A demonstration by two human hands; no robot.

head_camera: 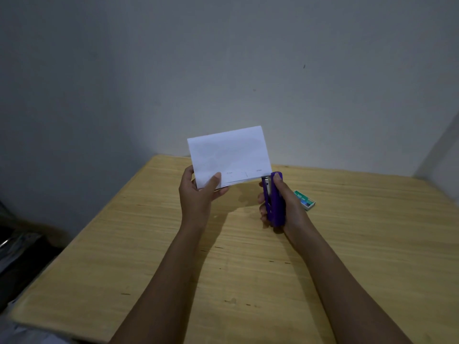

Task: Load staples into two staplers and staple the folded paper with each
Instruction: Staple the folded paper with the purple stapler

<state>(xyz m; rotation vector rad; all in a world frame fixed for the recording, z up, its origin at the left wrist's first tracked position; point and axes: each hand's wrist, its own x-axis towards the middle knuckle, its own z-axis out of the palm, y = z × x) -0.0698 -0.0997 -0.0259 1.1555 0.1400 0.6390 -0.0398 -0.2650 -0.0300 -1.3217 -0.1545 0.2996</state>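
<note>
My left hand (198, 194) holds the folded white paper (229, 152) upright above the table, pinching its lower left corner between thumb and fingers. Two small staple marks show along the paper's lower edge. My right hand (280, 204) grips a purple stapler (274, 199) held upright, thumb on its top. The stapler's metal mouth sits right at the paper's lower right corner. A second stapler is not in view.
A green and white staple box (305, 199) lies on the wooden table (149, 244) just right of my right hand. A grey wall stands close behind the table. Dark clutter lies on the floor at the left.
</note>
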